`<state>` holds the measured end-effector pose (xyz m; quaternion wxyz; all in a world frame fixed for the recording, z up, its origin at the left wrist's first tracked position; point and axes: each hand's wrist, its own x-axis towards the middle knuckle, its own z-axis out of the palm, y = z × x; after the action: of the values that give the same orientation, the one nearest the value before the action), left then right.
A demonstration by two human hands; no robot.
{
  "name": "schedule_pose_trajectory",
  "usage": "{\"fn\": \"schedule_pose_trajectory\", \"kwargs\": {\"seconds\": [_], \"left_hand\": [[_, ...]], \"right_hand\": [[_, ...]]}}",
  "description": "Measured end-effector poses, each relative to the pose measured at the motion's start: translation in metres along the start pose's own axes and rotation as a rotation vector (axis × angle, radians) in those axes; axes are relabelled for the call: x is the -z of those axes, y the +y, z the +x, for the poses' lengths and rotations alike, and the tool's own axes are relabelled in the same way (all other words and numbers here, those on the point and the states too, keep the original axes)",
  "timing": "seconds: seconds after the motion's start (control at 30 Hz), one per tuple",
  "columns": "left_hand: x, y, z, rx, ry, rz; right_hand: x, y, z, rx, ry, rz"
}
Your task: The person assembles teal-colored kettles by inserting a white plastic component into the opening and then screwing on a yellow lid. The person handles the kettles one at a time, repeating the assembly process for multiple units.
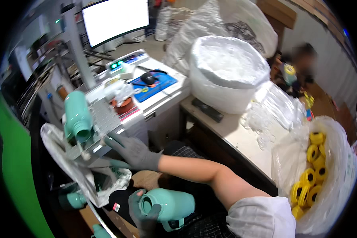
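My left hand [142,212], in a grey glove, grips a teal plastic jug [172,202] by its mouth end. The jug lies on its side over my lap, its round opening toward the left and its handle underneath. My right hand [133,151], also gloved in grey, reaches left with the fingers stretched out. Its fingertips are at the edge of a metal fixture [105,117]; whether they touch it is hard to tell. Another teal jug [77,113] lies tilted on that fixture, mouth toward me.
A monitor [117,22] stands beyond the white machine cabinet [162,95], which carries a blue mat [156,89]. On the table sits a large white lined tub [226,75]. At right, a clear bag [285,158] holds yellow rings [307,176]. Another person [301,59] sits behind.
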<state>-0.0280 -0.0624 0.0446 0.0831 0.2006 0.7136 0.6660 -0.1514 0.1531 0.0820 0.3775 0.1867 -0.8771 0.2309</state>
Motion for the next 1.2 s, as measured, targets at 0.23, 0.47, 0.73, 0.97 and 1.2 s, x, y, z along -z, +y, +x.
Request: {"fn": "schedule_pose_trajectory", "kwargs": {"seconds": [0.23,0.47,0.73,0.97,1.2], "left_hand": [[0.015,-0.009,0.037,-0.114,-0.303,0.193],[0.012,-0.026,0.085,-0.062,-0.51,0.319],[-0.057,0.032,0.061,-0.16,-0.413,0.246],[-0.036,0.052,0.054,-0.197,-0.444,0.557],[-0.016,0.049,0.042,-0.204,-0.179,0.558]], "right_hand": [[0.211,-0.014,-0.233,-0.838,0.148,-0.188],[0.403,-0.074,-0.395,-1.337,0.585,-0.911],[0.511,-0.207,-0.583,-2.221,-0.186,-1.54],[0.5,-0.15,-0.506,-1.468,0.027,-1.749],[0.41,-0.074,-0.379,-0.727,0.438,-1.131]]}}
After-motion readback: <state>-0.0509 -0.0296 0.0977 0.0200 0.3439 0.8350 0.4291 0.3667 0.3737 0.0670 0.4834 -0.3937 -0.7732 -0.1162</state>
